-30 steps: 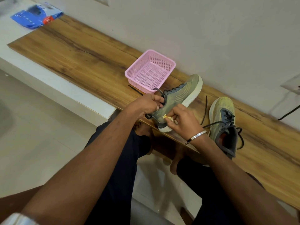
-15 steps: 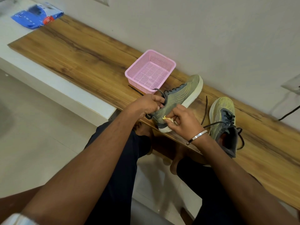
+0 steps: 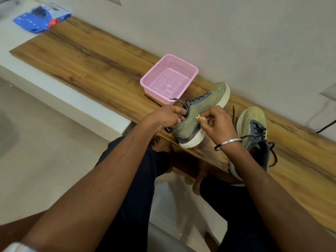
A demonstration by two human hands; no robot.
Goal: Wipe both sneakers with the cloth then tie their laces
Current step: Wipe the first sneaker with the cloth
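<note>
Two olive-green sneakers with dark laces lie on the wooden bench (image 3: pixel 91 59). The left sneaker (image 3: pixel 203 110) is tipped on its side, sole toward me. My left hand (image 3: pixel 167 117) grips it at the collar, fingers curled into the opening. My right hand (image 3: pixel 216 124) pinches a small yellow cloth (image 3: pixel 200 117) and holds it against the sneaker's side, near the middle. The right sneaker (image 3: pixel 254 128) stands upright beside my right wrist, its laces loose and trailing over the bench.
An empty pink mesh basket (image 3: pixel 169 79) stands just behind the left sneaker. A blue packet (image 3: pixel 40 20) lies at the bench's far left end. A wall runs along the back edge. My knees are below the bench's front edge.
My right hand has moved the yellow cloth along the sneaker's side, from near the heel toward the middle. My left hand keeps its grip on the collar.
</note>
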